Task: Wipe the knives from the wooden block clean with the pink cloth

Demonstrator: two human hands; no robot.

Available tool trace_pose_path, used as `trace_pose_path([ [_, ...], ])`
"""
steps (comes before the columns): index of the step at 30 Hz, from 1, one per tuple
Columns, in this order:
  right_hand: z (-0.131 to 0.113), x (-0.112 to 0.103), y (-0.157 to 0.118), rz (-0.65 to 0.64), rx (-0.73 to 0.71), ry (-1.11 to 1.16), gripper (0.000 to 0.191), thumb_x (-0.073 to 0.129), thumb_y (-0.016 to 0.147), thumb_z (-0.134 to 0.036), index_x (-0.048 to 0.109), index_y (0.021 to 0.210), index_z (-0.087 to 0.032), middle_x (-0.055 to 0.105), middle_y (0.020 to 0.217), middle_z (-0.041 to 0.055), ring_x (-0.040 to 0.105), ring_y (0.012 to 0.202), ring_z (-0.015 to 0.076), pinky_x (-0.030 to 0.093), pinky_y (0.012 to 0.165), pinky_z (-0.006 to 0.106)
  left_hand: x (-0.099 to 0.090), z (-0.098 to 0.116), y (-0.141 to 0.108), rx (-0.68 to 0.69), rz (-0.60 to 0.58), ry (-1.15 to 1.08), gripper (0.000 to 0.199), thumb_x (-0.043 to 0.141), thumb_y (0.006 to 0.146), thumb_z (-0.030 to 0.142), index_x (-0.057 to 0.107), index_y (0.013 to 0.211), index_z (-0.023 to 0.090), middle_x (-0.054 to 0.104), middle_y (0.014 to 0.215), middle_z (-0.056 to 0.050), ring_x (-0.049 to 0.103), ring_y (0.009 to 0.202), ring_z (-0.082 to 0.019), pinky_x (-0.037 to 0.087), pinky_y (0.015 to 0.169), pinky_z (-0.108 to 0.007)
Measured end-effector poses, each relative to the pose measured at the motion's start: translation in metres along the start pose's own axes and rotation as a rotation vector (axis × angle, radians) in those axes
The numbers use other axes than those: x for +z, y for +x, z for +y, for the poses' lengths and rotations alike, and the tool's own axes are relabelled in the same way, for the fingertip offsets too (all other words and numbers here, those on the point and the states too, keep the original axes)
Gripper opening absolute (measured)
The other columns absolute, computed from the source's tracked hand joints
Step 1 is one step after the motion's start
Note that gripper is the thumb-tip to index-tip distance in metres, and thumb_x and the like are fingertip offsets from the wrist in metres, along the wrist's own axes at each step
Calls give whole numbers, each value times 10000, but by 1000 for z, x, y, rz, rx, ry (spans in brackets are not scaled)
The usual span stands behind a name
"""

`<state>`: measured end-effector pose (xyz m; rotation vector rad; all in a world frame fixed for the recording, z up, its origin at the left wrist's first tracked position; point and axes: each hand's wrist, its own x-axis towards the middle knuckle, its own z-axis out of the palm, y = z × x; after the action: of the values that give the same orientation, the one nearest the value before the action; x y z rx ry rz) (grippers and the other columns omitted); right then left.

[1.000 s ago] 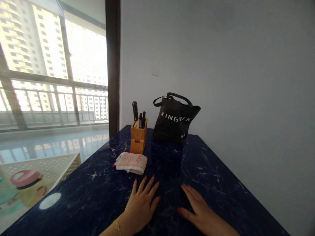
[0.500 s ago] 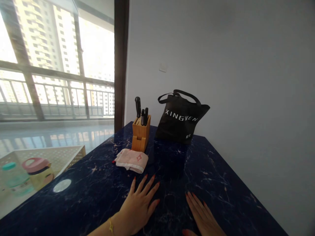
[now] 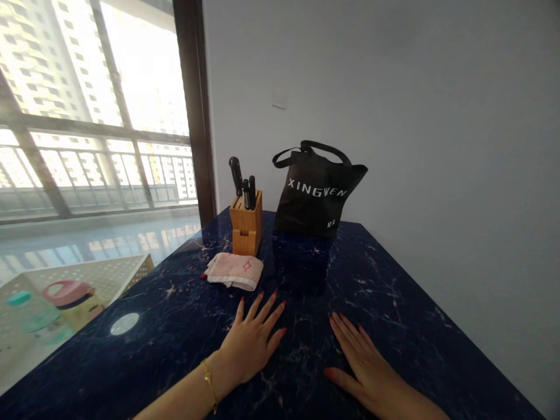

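My left hand (image 3: pixel 250 344) lies flat on the dark blue marbled table (image 3: pixel 301 361), fingers spread and nothing held. Just beyond its fingertips is a folded pale pink cloth (image 3: pixel 234 270) with a red star-like mark. To the right, my right hand (image 3: pixel 363 361) also rests flat on the tabletop, its thumb out to the side and the other fingers close together. Behind the cloth stands a wooden knife block (image 3: pixel 246 224) holding several black-handled tools. A black tote bag (image 3: pixel 310 195) with white "XINGWEN" lettering stands upright at the far end.
Left of the table is a white perforated basket (image 3: pixel 118 271) with a teal-capped clear bottle (image 3: pixel 41 321) and a pink-lidded yellow bottle (image 3: pixel 76 300). A pale wall (image 3: pixel 415 128) runs behind and right; a large window is at left.
The view has tilted downward and shifted slightly, so more of both forearms shows and the objects appear higher in the picture. Both hands still lie flat on the table.
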<state>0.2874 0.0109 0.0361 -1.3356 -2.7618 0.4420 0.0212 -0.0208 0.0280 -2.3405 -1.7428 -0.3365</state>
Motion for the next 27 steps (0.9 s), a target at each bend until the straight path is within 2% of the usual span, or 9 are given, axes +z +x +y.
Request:
trace_pose_path([
  [12,-3,-7,-3,-7,-23,-11,715,300,804,-573,-20,1349,-239,11,1417,20,34,1291,241,74,1056,453,0,0,-2,15,47,65,461,228,884,390,187,1337,311,270,1391,-16,236,1257,-273,289,933,-539],
  [19,-5,-11,-4,-24,-10,-21,726,289,799,-589,-11,1352,-227,2,1418,24,43,1294,234,81,1063,431,6,3,-2,-3,71,93,456,262,881,365,221,1331,307,301,1378,-33,253,1248,-282,273,936,-544],
  [27,-4,-10,-4,-20,-25,-18,721,273,805,-588,-10,1357,-219,-8,1421,18,15,1298,221,60,1067,414,5,6,-3,-21,70,64,450,259,877,378,255,1322,309,307,1375,-41,259,1244,-294,254,933,-558],
])
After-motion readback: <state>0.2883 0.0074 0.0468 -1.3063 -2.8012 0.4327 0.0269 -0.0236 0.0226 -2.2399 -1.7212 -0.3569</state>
